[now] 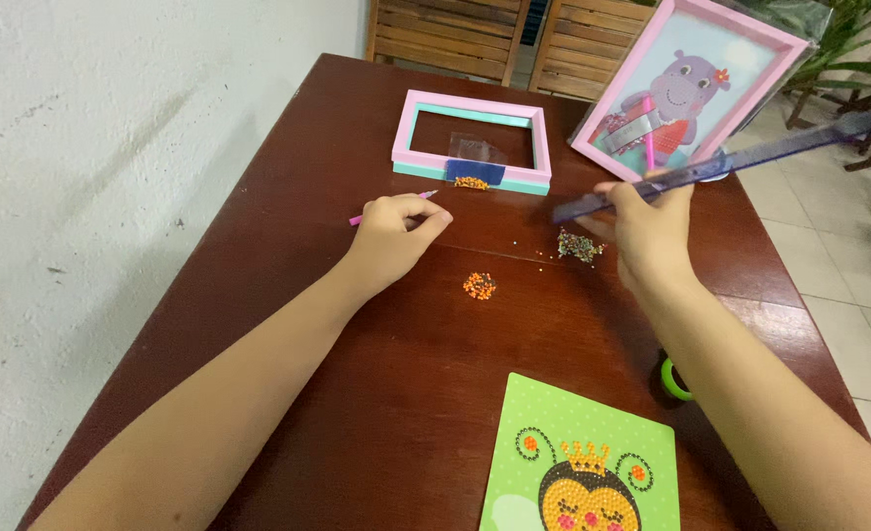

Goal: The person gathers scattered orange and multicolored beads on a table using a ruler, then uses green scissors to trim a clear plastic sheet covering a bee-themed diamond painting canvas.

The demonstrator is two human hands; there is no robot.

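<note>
My left hand (pixel 396 234) rests on the dark wooden table (pixel 288 246), fingers closed around a thin pink pen (pixel 359 219) that sticks out to the left. My right hand (pixel 652 231) holds up a long dark blue strip (pixel 750 155), tilted up to the right above the table. Just left of that hand lies a small heap of mixed-colour beads (pixel 579 246). A heap of orange beads (pixel 479 285) sits between my hands, nearer to me. A green card with a beaded bee picture (pixel 578 462) lies at the near edge.
An empty pink and teal frame (pixel 470 138) lies further back, with a small clear bag and more orange beads at its front edge. A pink-framed hippo picture (pixel 686 84) stands tilted at the right. A green ring (pixel 673 379) peeks beside my right forearm. Wooden chairs stand behind the table.
</note>
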